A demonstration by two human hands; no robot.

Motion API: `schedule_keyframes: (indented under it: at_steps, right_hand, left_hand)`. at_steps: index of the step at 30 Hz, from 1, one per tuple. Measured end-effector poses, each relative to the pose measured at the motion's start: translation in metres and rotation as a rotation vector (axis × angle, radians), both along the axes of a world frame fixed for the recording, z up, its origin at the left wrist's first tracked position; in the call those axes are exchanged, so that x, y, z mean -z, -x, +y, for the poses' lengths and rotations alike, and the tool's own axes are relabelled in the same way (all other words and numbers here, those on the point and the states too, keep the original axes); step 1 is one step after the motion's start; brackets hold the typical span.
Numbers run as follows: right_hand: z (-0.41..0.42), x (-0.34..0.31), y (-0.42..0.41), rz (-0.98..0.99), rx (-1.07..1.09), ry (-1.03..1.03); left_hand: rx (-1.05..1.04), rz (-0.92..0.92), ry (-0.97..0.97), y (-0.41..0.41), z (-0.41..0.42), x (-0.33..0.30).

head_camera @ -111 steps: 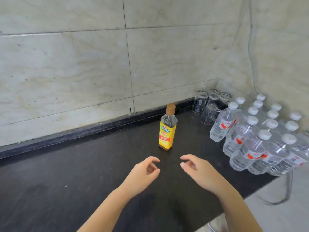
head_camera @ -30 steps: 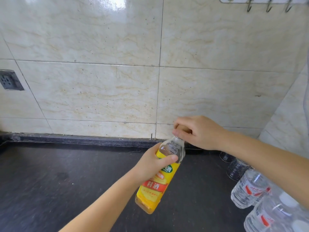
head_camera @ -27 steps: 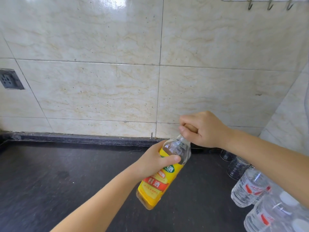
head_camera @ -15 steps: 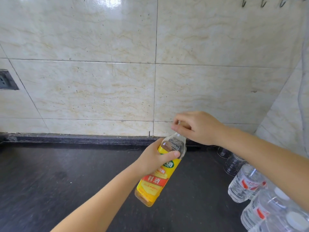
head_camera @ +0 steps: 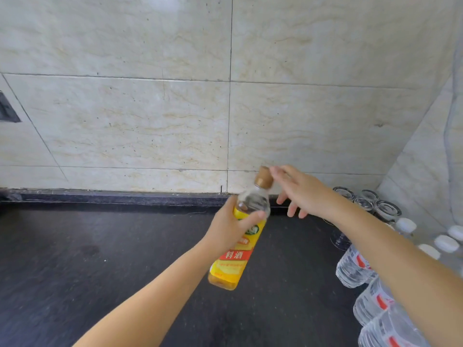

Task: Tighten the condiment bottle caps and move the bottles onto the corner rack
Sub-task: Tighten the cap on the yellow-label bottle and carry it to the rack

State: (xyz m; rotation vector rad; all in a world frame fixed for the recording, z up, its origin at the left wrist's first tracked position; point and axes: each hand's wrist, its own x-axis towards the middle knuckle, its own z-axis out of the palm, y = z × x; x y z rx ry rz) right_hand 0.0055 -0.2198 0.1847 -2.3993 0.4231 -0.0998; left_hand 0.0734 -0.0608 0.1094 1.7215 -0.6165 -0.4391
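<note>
Socket [head_camera: 7, 108]: sitting at the far left edge of the tiled wall, only partly showing.
Surface [head_camera: 100, 259]: dark stone, running along the foot of the wall [head_camera: 150, 108].
Left hand [head_camera: 231, 230]: wrapping its fingers and thumb round the upper body of the condiment bottle, gripping it just under the clear shoulder.
Condiment bottle [head_camera: 234, 259]: hanging in the air above the surface, tilting with its top leaning to the right; yellow label, red band, amber liquid showing at the base.
Cap [head_camera: 263, 178]: brown, sitting on the bottle neck, in full sight.
Right hand [head_camera: 304, 194]: hovering just right of the cap with fingers spreading out straight, gripping nothing; whether a fingertip is touching the cap, cannot tell.
Glasses [head_camera: 368, 201]: standing clustered in the corner by the wall.
Water bottles [head_camera: 375, 284]: white-capped, crowding the right edge of the surface.
</note>
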Motion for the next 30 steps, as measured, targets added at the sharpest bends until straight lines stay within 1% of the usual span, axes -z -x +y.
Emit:
schedule_keyframes:
  at_steps: [1, 2, 4, 5, 7, 9, 10, 12, 16, 18, 20, 22, 24, 26, 30]
  right_hand:
    - [-0.001, 0.006, 0.009, 0.029, 0.023, -0.109]
    - [0.0, 0.018, 0.018, 0.072, 0.012, -0.155]
    - [0.014, 0.049, 0.032, 0.148, -0.085, -0.189]
    - [0.026, 0.062, 0.036, 0.155, -0.128, -0.221]
    - [0.047, 0.077, 0.036, 0.07, -0.115, -0.304]
    - [0.057, 0.082, 0.031, -0.03, -0.009, -0.382]
    - [0.057, 0.084, 0.029, -0.058, 0.035, -0.414]
    - [0.053, 0.089, 0.027, -0.074, 0.058, -0.445]
    - [0.051, 0.099, 0.028, -0.077, 0.027, -0.471]
    - [0.054, 0.103, 0.025, -0.067, -0.006, -0.453]
    - [0.06, 0.107, 0.022, -0.059, -0.07, -0.448]
    - [0.072, 0.11, 0.019, -0.055, -0.14, -0.474]
    - [0.088, 0.113, 0.018, -0.048, -0.198, -0.489]
    - [0.109, 0.115, 0.017, -0.031, -0.253, -0.487]
    - [0.163, 0.117, 0.02, 0.009, -0.384, -0.472]
  left_hand:
    - [-0.038, 0.061, 0.069, -0.004, 0.0, -0.002]
    - [-0.071, 0.115, 0.127, -0.008, 0.0, -0.003]
    - [-0.106, 0.171, 0.188, -0.012, -0.001, -0.006]
    - [-0.107, 0.167, 0.196, -0.012, -0.003, -0.008]
    - [-0.094, 0.124, 0.194, -0.006, -0.009, -0.011]
    - [-0.079, 0.057, 0.174, 0.003, -0.014, -0.01]
    - [-0.081, 0.026, 0.153, 0.008, -0.016, -0.009]
    - [-0.074, -0.012, 0.108, 0.013, -0.016, -0.008]
    - [0.007, -0.03, -0.014, 0.015, -0.003, -0.011]
    - [0.009, -0.004, -0.032, 0.017, 0.011, -0.008]
    - [-0.048, 0.006, -0.045, 0.022, 0.034, -0.001]
    - [-0.154, -0.005, -0.101, 0.032, 0.065, 0.009]
    - [-0.261, 0.005, -0.199, 0.047, 0.103, 0.019]
    - [-0.334, 0.059, -0.311, 0.065, 0.144, 0.032]
    - [-0.36, 0.188, -0.54, 0.106, 0.218, 0.056]
